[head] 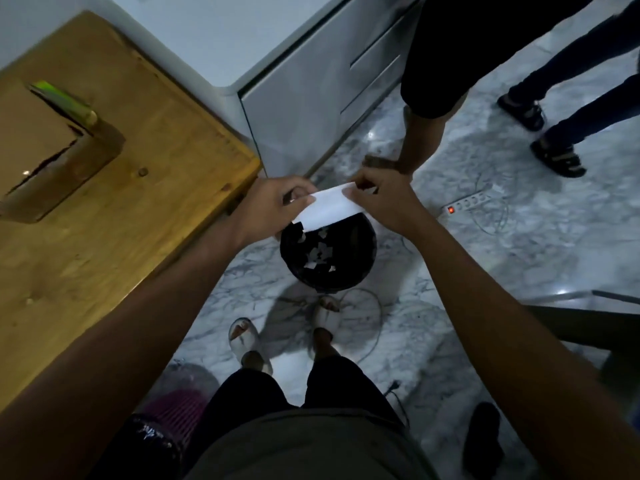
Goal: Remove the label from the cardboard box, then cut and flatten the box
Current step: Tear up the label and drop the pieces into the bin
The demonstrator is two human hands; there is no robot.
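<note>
You're working over the open bin (pixel 328 258); table edge (pixel 221 209) crowding left, another person's arm (pixel 420 140) possibly blocking beyond.

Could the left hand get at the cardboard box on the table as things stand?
Probably not yet: the left hand pinches the white label over the black bin, together with the right hand. The cardboard box lies uncovered on the wooden table.

A black bin (pixel 329 268) stands on marble floor (pixel 519 258) beside a wooden table (pixel 145 188).
</note>
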